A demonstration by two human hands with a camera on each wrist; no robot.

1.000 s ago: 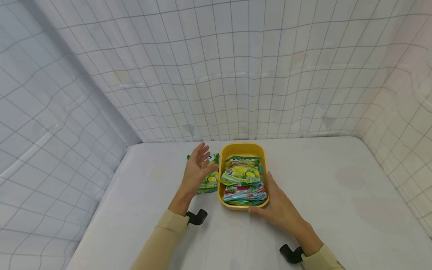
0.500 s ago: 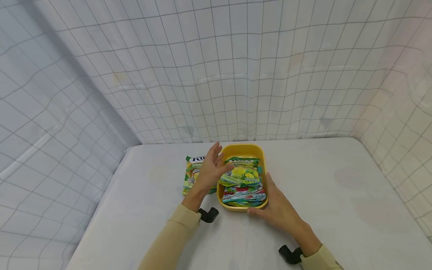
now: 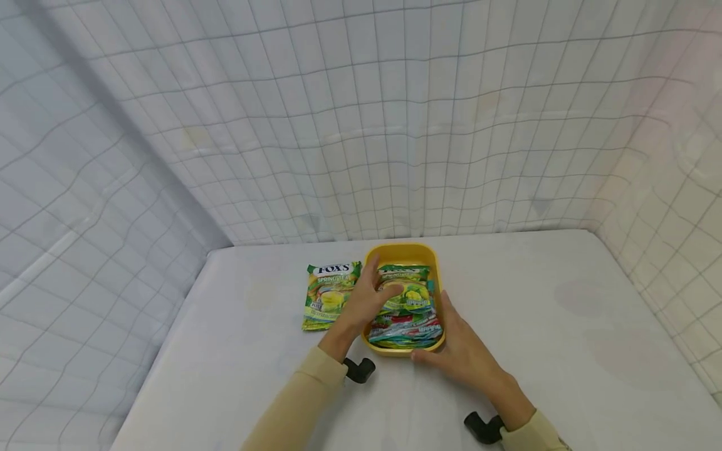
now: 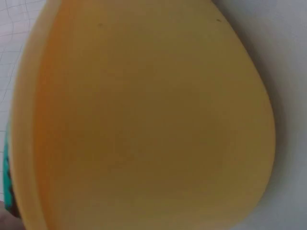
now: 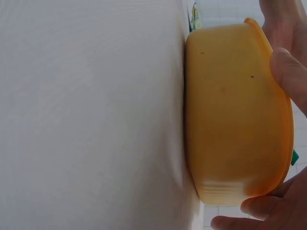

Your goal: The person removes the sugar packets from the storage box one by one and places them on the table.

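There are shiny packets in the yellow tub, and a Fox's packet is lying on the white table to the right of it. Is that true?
Not quite: the Fox's Spring Tea packet on the white table lies left of the yellow tub. The head view shows it. The shiny packets are in the tub.
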